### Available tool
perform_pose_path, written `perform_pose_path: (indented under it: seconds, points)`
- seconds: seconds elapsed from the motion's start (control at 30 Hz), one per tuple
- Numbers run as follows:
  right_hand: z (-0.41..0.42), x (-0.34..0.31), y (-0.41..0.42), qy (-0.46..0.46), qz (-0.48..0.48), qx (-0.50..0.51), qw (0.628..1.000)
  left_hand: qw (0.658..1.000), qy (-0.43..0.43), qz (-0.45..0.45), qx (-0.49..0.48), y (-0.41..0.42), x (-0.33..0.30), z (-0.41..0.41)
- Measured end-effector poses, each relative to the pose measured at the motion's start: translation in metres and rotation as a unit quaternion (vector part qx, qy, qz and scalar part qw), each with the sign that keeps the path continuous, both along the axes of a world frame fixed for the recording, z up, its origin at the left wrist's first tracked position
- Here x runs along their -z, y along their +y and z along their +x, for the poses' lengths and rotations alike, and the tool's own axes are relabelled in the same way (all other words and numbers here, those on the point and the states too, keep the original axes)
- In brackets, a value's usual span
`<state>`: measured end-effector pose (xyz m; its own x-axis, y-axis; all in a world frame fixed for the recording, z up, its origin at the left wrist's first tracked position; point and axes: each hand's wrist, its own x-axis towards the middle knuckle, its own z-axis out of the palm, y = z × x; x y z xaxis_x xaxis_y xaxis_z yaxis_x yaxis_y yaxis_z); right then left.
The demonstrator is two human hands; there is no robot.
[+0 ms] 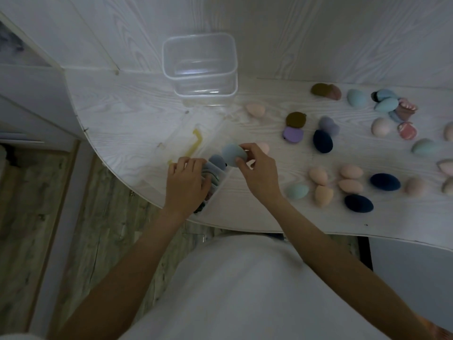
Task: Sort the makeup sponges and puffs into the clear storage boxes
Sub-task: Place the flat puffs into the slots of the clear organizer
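Pale blue sponge is being pinched by the right hand at frame center, just over the low clear box, w/ the left hand being pressed into the box contents, fingers curled. Risk imo: box is being crowded, so the sponge could get bounced out. Approx 25 sponges/puffs are being left scattered center-right; 1 empty tall box up top.
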<state>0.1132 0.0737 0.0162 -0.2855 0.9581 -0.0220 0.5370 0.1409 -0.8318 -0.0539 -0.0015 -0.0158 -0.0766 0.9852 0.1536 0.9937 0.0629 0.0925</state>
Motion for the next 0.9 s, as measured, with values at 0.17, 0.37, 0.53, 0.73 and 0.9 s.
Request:
perform_pose_path:
  seconds: [0.17,0.37,0.53,0.73,0.9]
  points:
    - [-0.007,0.000,-0.006,-0.006,0.042,-0.027,0.999,0.999,-0.014,-0.003,0.037,-0.001,-0.002,-0.005]
    - [-0.031,0.012,-0.016,-0.089,0.130,-0.103,0.982,0.998,-0.029,-0.020,0.061,-0.010,-0.003,-0.014]
    - [-0.044,0.012,-0.018,-0.091,0.161,-0.133,0.974,0.997,-0.043,-0.005,0.060,-0.012,-0.004,-0.015]
    - [-0.036,0.024,-0.016,-0.150,0.202,-0.108,0.962,0.996,-0.074,-0.001,0.052,-0.013,-0.001,-0.014]
    - [-0.040,0.023,-0.015,-0.292,0.309,-0.136,0.895,0.995,-0.088,0.000,0.044,-0.014,0.000,-0.014]
